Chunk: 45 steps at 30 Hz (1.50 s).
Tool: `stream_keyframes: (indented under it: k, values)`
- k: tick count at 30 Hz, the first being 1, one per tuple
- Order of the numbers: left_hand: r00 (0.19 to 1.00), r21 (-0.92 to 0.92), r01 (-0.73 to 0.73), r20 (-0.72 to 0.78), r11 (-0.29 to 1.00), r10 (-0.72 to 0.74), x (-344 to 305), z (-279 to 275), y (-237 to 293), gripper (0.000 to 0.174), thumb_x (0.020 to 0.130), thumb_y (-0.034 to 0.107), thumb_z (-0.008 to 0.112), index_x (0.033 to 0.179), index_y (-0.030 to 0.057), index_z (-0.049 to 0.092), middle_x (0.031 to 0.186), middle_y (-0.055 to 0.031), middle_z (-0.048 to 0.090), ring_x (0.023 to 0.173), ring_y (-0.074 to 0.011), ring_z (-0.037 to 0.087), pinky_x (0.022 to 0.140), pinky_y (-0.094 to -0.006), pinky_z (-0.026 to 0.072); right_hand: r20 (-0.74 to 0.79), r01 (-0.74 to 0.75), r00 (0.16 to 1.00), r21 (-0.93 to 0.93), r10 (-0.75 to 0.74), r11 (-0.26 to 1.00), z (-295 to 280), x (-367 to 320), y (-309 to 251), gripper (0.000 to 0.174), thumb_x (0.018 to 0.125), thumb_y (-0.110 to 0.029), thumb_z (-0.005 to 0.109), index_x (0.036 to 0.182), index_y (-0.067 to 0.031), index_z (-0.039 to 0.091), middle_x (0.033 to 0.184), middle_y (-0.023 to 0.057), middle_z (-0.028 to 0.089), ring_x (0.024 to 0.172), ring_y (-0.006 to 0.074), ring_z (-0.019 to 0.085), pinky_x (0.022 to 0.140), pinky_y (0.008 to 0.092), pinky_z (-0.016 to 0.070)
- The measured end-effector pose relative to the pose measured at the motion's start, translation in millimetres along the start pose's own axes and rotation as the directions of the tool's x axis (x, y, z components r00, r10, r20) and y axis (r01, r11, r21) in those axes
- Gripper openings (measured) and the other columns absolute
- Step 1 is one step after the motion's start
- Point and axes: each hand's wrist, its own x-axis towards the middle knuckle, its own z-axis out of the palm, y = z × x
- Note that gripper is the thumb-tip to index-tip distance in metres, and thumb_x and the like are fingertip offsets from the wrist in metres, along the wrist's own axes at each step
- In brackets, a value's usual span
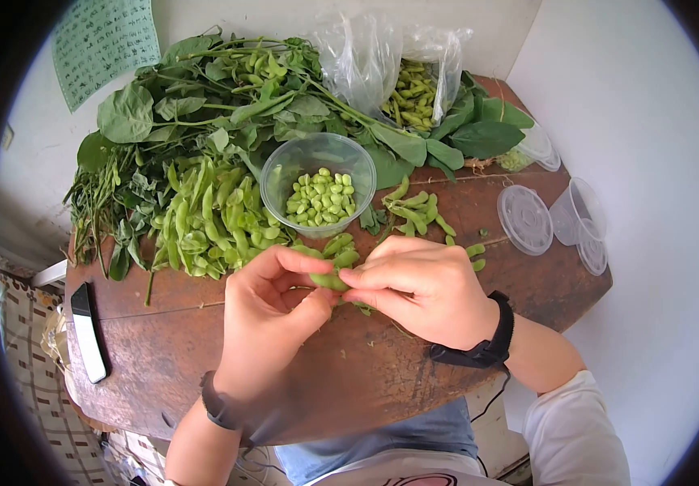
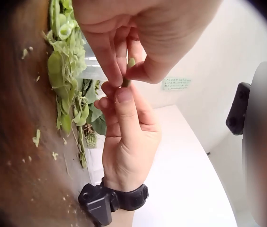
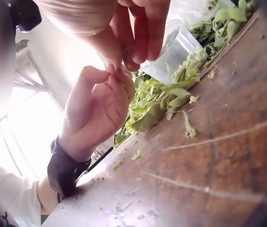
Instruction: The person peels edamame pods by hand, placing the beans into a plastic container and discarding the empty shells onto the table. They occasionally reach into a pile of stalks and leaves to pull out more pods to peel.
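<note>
Both hands meet over the table just in front of the clear tub. A green bean pod (image 1: 329,281) is pinched between the thumb and fingers of the left hand (image 1: 267,312); the right hand (image 1: 426,287) pinches its other end. In the left wrist view a bit of green pod (image 2: 132,62) shows between the fingertips of the two hands. The clear round tub (image 1: 272,182) holds shelled green beans (image 1: 321,197). To its left lies a heap of pods (image 1: 212,215), and a few pods (image 1: 414,212) lie to its right.
Leafy stalks (image 1: 204,105) cover the back of the wooden table (image 1: 163,348). A plastic bag (image 1: 358,57) with pods stands behind the tub. At the right lie clear lids (image 1: 525,220) and a small empty cup (image 1: 566,215). A phone (image 1: 88,332) rests at the left edge.
</note>
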Motion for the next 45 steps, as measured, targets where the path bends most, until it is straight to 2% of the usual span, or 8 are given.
stream_keyframes:
  k: [2, 18, 24, 26, 30, 35, 39, 45]
  values:
    - [1.000, -0.040, -0.028, 0.004, 0.999, 0.028, 0, 1, -2, 0.020, 0.081, -0.011, 0.056, 0.099, -0.0043, 0.058, 0.098, -0.0100, 0.066, 0.085, -0.0146, 0.067, 0.077, -0.0267, 0.0568, 0.004, 0.025, 1.000, 0.005, -0.025, 1.000, 1, 0, 1, 0.025, 0.073, 0.003, 0.079, 0.096, -0.0029, 0.073, 0.082, 0.0096, 0.068, 0.070, 0.0187, 0.065, 0.059, 0.0285, 0.0513]
    - [0.998, -0.099, -0.022, 0.058, 0.995, 0.027, 0, -8, -10, 0.017, 0.080, -0.011, 0.066, 0.095, -0.0028, 0.065, 0.092, -0.0057, 0.067, 0.086, -0.0107, 0.065, 0.080, -0.0246, 0.0540, 0.033, -0.099, 0.995, 0.062, 0.097, 0.993, 2, 0, -5, 0.016, 0.078, 0.004, 0.074, 0.093, 0.0017, 0.071, 0.082, 0.0093, 0.069, 0.068, 0.0144, 0.065, 0.059, 0.0250, 0.0502]
    - [0.996, -0.092, -0.037, 0.079, 0.995, 0.045, 3, -8, -12, 0.022, 0.080, -0.012, 0.063, 0.100, -0.0033, 0.066, 0.094, -0.0055, 0.067, 0.088, -0.0101, 0.065, 0.081, -0.0245, 0.0538, 0.046, -0.248, 0.969, 0.227, 0.244, 0.942, 6, -1, -4, 0.011, 0.082, -0.005, 0.072, 0.092, -0.0011, 0.071, 0.079, 0.0113, 0.069, 0.068, 0.0191, 0.068, 0.059, 0.0285, 0.0513]
    - [0.998, -0.061, -0.020, 0.058, 0.998, 0.023, 3, -6, -11, 0.024, 0.081, -0.012, 0.062, 0.103, -0.0041, 0.066, 0.095, -0.0051, 0.067, 0.090, -0.0102, 0.064, 0.083, -0.0250, 0.0539, 0.031, -0.130, 0.991, 0.098, 0.128, 0.987, 4, 0, -2, 0.011, 0.081, -0.006, 0.074, 0.090, -0.0015, 0.071, 0.078, 0.0115, 0.069, 0.067, 0.0197, 0.068, 0.060, 0.0296, 0.0518]
    - [0.994, 0.004, -0.023, 0.109, 1.000, 0.022, 3, -5, -10, 0.028, 0.081, -0.012, 0.060, 0.108, -0.0052, 0.065, 0.096, -0.0051, 0.066, 0.091, -0.0105, 0.064, 0.084, -0.0255, 0.0541, 0.061, -0.124, 0.990, -0.018, 0.125, 0.992, 1, -1, -2, 0.010, 0.080, -0.007, 0.075, 0.088, -0.0020, 0.071, 0.078, 0.0115, 0.070, 0.067, 0.0210, 0.068, 0.060, 0.0294, 0.0521]
    - [0.994, -0.001, -0.064, 0.091, 0.998, 0.064, 1, -1, 1, 0.034, 0.084, -0.008, 0.064, 0.117, -0.0065, 0.061, 0.100, -0.0076, 0.067, 0.094, -0.0124, 0.064, 0.089, -0.0282, 0.0526, 0.037, -0.265, 0.964, 0.210, 0.263, 0.941, 1, -2, -3, 0.008, 0.082, -0.008, 0.074, 0.085, -0.0013, 0.071, 0.076, 0.0084, 0.070, 0.067, 0.0125, 0.066, 0.060, 0.0248, 0.0498]
    - [0.989, -0.039, -0.083, 0.118, 0.996, 0.087, 1, -2, -3, 0.033, 0.086, -0.005, 0.067, 0.118, -0.0065, 0.062, 0.102, -0.0090, 0.067, 0.096, -0.0134, 0.063, 0.089, -0.0283, 0.0518, 0.029, -0.253, 0.967, 0.195, 0.252, 0.948, 0, -3, 1, 0.008, 0.084, -0.008, 0.074, 0.086, -0.0010, 0.072, 0.075, 0.0073, 0.070, 0.068, 0.0089, 0.064, 0.060, 0.0236, 0.0491]
    - [0.965, 0.217, -0.254, 0.120, 0.943, 0.232, 2, -2, -4, 0.033, 0.087, 0.000, 0.068, 0.119, -0.0031, 0.064, 0.094, -0.0064, 0.066, 0.087, -0.0118, 0.061, 0.080, -0.0245, 0.0499, 0.167, -0.410, 0.912, 0.348, 0.375, 0.843, -3, -3, -1, 0.012, 0.086, -0.010, 0.072, 0.090, 0.0010, 0.073, 0.078, 0.0049, 0.071, 0.070, 0.0057, 0.061, 0.063, 0.0214, 0.0478]
